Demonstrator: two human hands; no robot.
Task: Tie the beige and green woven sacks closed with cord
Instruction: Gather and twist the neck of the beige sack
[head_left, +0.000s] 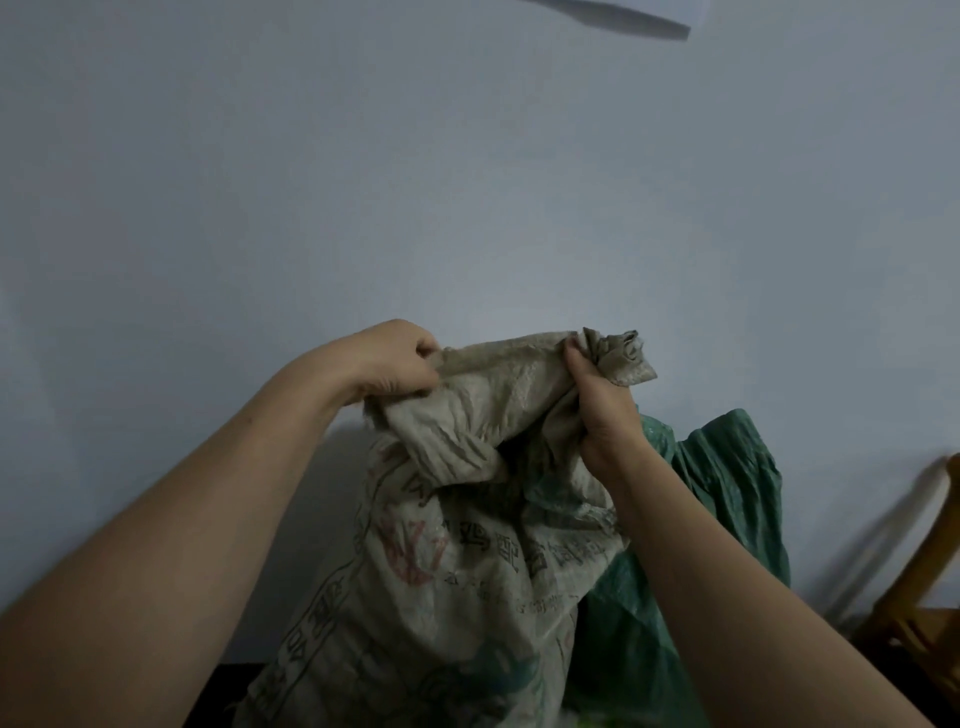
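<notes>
A person's left hand (397, 364) clutches the left edge of the beige sack (441, 571) at its mouth, fingers curled tight into the woven cloth, before a plain pale wall (467, 182). The sack stands upright at near centre, its long axis running bottom to top. Its mouth points up and is held stretched left to right between the two hands. The right hand (602, 410) squeezes a bunched, twisted corner of the rim in its fist, and a tuft pokes out above the thumb. Just right of the beige sack and touching it stands the green sack (727, 467), its top slumped loose. A wooden piece of furniture (924, 597) sits at the right edge. No cord is in view. The likely trouble is that the mouth is not yet gathered into one neck. Freeing either hand to fetch cord may let the stiff weave sag open, and a loose gather could slip out of a knot.
</notes>
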